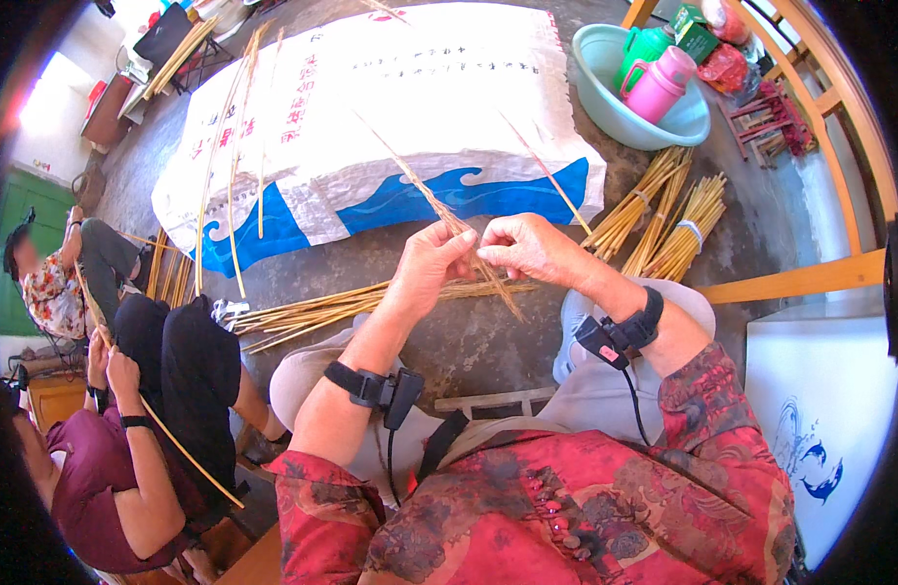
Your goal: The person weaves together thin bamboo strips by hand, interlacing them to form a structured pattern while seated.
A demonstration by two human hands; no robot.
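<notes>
Between the closed fingertips of the left hand and right hand, a frayed stalk is pinched over the sheet's near edge, apparently unfinished. Bundles are tied by its near right corner; loose stalks are left on the floor.

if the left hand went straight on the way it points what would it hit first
The left hand pinches the straw strands; past them, it would probably meet the right hand first, though depth is unclear.
</notes>
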